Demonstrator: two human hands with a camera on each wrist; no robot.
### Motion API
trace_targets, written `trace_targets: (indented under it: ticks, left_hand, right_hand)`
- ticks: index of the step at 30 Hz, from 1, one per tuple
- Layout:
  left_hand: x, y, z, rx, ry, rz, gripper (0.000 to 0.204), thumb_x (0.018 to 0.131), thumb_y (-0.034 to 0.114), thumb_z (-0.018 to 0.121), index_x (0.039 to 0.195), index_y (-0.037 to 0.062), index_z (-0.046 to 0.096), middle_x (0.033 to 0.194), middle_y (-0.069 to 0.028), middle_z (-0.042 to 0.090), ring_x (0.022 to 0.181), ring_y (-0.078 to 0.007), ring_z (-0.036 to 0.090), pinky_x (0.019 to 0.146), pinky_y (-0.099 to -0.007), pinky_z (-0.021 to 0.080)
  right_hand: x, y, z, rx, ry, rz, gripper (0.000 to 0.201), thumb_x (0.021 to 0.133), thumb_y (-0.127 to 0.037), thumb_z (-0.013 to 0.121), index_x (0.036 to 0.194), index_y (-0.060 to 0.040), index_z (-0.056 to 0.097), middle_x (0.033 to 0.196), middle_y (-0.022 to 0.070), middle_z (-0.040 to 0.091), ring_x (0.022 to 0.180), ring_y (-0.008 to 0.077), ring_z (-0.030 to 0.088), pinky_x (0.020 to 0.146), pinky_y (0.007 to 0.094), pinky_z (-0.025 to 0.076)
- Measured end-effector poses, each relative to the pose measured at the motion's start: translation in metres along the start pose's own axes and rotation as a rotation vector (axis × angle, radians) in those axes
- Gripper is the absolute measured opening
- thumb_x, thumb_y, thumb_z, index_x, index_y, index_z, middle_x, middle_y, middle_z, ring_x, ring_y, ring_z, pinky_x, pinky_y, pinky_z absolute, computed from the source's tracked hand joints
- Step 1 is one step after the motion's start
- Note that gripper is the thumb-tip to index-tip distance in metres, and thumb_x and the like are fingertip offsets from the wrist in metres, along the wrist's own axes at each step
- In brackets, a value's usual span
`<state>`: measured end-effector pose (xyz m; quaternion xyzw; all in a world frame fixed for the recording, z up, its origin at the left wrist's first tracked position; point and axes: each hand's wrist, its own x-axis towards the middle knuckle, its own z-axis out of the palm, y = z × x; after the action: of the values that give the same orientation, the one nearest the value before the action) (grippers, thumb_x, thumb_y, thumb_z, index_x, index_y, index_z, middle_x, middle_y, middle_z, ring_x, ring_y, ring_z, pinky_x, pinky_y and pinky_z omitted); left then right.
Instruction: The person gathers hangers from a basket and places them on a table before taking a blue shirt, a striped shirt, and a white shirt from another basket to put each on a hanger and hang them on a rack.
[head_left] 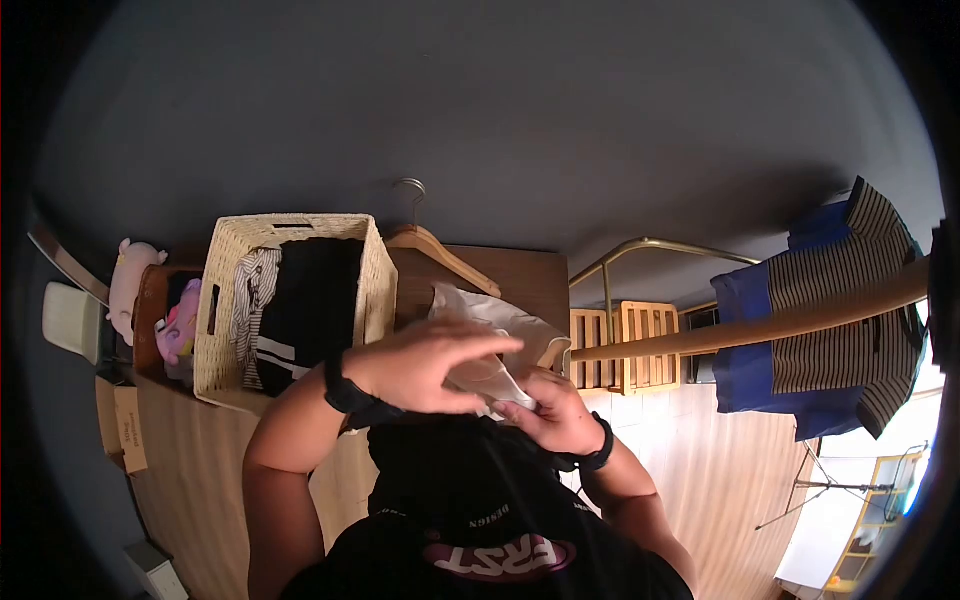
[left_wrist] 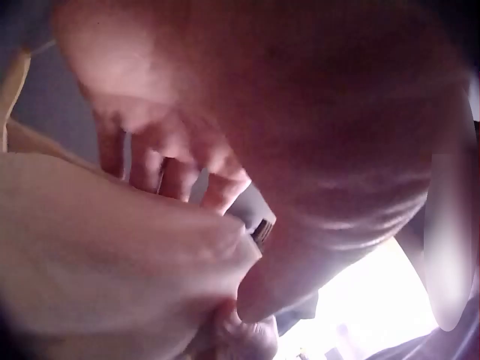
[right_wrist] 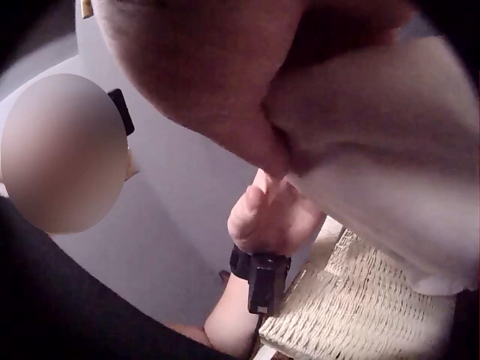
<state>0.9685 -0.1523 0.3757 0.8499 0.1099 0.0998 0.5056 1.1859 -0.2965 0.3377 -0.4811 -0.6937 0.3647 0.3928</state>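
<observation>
A pale, off-white cloth garment (head_left: 480, 350) is bunched in front of the person's black shirt. The right hand (head_left: 550, 410) pinches its near edge between thumb and fingers; in the right wrist view the garment (right_wrist: 390, 150) spreads out from that grip. Over the cloth, the left hand (head_left: 430, 365) reaches across with its fingers extended and the thumb apart. The left wrist view shows those fingers (left_wrist: 176, 176) beyond the cloth's upper edge, partly hidden by it, and the thumb close to the right hand. A wooden hanger (head_left: 445, 255) lies behind the garment.
A white woven basket (head_left: 378, 290) holding black and striped clothes stands to the left on a brown tabletop (head_left: 520, 270). At the right, a striped and blue shirt (head_left: 830, 300) hangs by a wooden rail (head_left: 740, 335). Beyond it are a slatted wooden rack (head_left: 650, 345) and a brass-coloured frame (head_left: 650, 243).
</observation>
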Motion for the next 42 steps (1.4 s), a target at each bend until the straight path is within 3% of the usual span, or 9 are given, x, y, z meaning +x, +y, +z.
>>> trace_targets:
  ticks: [6, 17, 23, 27, 28, 32, 35, 36, 42]
  left_hand:
    - [-0.007, -0.027, 0.008, 0.024, -0.013, -0.007, 0.024, 0.087, 0.014, 0.076, 0.105, -0.0023, 0.071, 0.085, -0.0105, 0.064, 0.079, -0.0262, 0.064, 0.073, -0.0393, 0.05]
    - [-0.022, -0.013, -0.039, -0.296, 0.537, -0.141, 0.021, 0.076, -0.006, 0.06, 0.089, 0.0016, 0.074, 0.084, -0.0042, 0.065, 0.082, -0.0143, 0.061, 0.075, -0.0267, 0.045]
    - [-0.015, -0.028, -0.027, 0.027, 0.405, -0.046, 0.016, 0.079, -0.006, 0.058, 0.09, 0.0015, 0.067, 0.11, -0.0078, 0.061, 0.104, -0.0202, 0.061, 0.088, -0.0309, 0.049]
    - [-0.015, -0.025, -0.006, -0.069, 0.129, -0.099, 0.062, 0.087, 0.002, 0.068, 0.146, 0.0054, 0.048, 0.143, -0.0152, 0.053, 0.131, -0.0264, 0.055, 0.108, -0.0382, 0.045]
    - [-0.015, -0.027, -0.007, -0.023, 0.005, -0.128, 0.085, 0.09, 0.007, 0.072, 0.161, 0.0112, 0.026, 0.152, -0.0166, 0.048, 0.137, -0.0264, 0.051, 0.109, -0.0377, 0.045]
    - [-0.01, -0.018, -0.007, -0.233, -0.211, -0.399, 0.091, 0.086, 0.008, 0.077, 0.162, 0.0135, 0.027, 0.142, -0.0152, 0.055, 0.101, -0.0197, 0.063, 0.088, -0.0336, 0.054]
    - [-0.013, -0.024, -0.003, -0.165, -0.148, -0.15, 0.084, 0.087, 0.009, 0.077, 0.159, 0.0127, 0.035, 0.128, -0.0121, 0.061, 0.086, -0.0172, 0.059, 0.078, -0.0337, 0.053]
    - [-0.013, -0.022, -0.005, -0.144, -0.138, -0.175, 0.061, 0.085, 0.011, 0.079, 0.142, 0.008, 0.056, 0.112, -0.01, 0.064, 0.084, -0.0181, 0.061, 0.075, -0.034, 0.052]
    - [-0.018, -0.035, -0.006, 0.11, -0.006, -0.179, 0.027, 0.082, 0.018, 0.074, 0.103, 0.0026, 0.068, 0.094, -0.0144, 0.067, 0.085, -0.033, 0.068, 0.075, -0.0407, 0.053]
  right_hand:
    - [0.01, -0.003, 0.007, -0.085, -0.013, 0.026, 0.028, 0.085, -0.011, 0.08, 0.108, -0.002, 0.068, 0.095, 0.0147, 0.068, 0.084, 0.0346, 0.068, 0.075, 0.0409, 0.054]
    - [-0.036, 0.051, -0.03, -0.202, 0.17, 0.371, 0.021, 0.091, -0.018, 0.076, 0.098, 0.0014, 0.071, 0.085, 0.0183, 0.068, 0.075, 0.032, 0.065, 0.068, 0.0385, 0.051]
    - [-0.037, 0.038, -0.021, -0.021, 0.309, 0.287, 0.014, 0.09, -0.009, 0.076, 0.098, 0.0022, 0.072, 0.079, 0.0127, 0.065, 0.073, 0.024, 0.061, 0.067, 0.0334, 0.047]
    - [-0.031, 0.023, -0.012, -0.086, 0.148, 0.159, 0.016, 0.086, -0.004, 0.077, 0.101, 0.0005, 0.074, 0.083, 0.0118, 0.066, 0.076, 0.0278, 0.061, 0.071, 0.0358, 0.048]
    - [-0.024, 0.014, -0.008, -0.077, 0.121, 0.126, 0.016, 0.086, -0.004, 0.077, 0.101, 0.0002, 0.074, 0.084, 0.012, 0.066, 0.076, 0.0286, 0.061, 0.071, 0.0364, 0.048]
    - [-0.006, 0.002, 0.004, -0.073, 0.054, -0.081, 0.018, 0.086, -0.003, 0.078, 0.102, 0.0027, 0.073, 0.081, 0.011, 0.06, 0.076, 0.0263, 0.058, 0.07, 0.0363, 0.046]
    - [-0.001, 0.001, 0.008, -0.068, 0.023, -0.098, 0.019, 0.087, -0.005, 0.077, 0.104, 0.003, 0.073, 0.083, 0.0121, 0.063, 0.078, 0.0273, 0.061, 0.072, 0.0365, 0.048]
    - [0.0, 0.001, 0.008, -0.065, 0.011, -0.084, 0.019, 0.087, -0.005, 0.077, 0.104, 0.0031, 0.073, 0.084, 0.0123, 0.063, 0.078, 0.0274, 0.061, 0.072, 0.0363, 0.048]
    - [-0.006, 0.008, 0.001, -0.028, -0.021, 0.152, 0.021, 0.088, -0.01, 0.078, 0.105, 0.0015, 0.072, 0.085, 0.0141, 0.063, 0.077, 0.0293, 0.064, 0.068, 0.0361, 0.051]
